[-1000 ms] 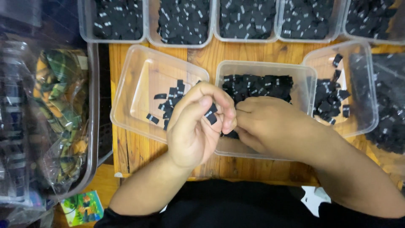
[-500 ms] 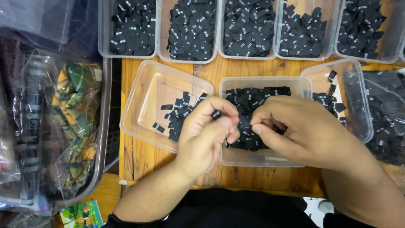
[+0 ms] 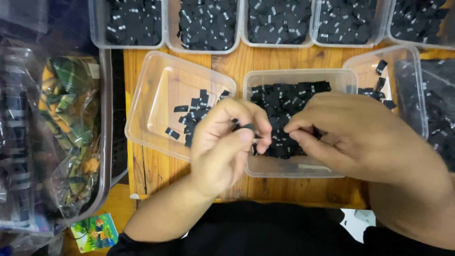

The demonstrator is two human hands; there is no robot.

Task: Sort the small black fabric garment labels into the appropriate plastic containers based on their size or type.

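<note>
Hands meet over clear tub point(image 3: 299, 168): left hand point(image 3: 226, 142) pinches small black label point(image 3: 247, 127); right hand point(image 3: 353, 135) fingertips pressed together, just beside it.

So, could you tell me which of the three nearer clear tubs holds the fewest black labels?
The tilted left tub; its floor is mostly bare beside the left hand.

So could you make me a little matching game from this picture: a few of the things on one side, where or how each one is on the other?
Things:
1. middle tub
2. tilted tub
3. left hand
4. colourful card

Places or states:
A. pinching a small black label
B. lower left, off the wooden table
C. heaped with black labels, under both hands
D. left of the middle tub, only a few labels inside

Pairs: 1-C, 2-D, 3-A, 4-B
</note>
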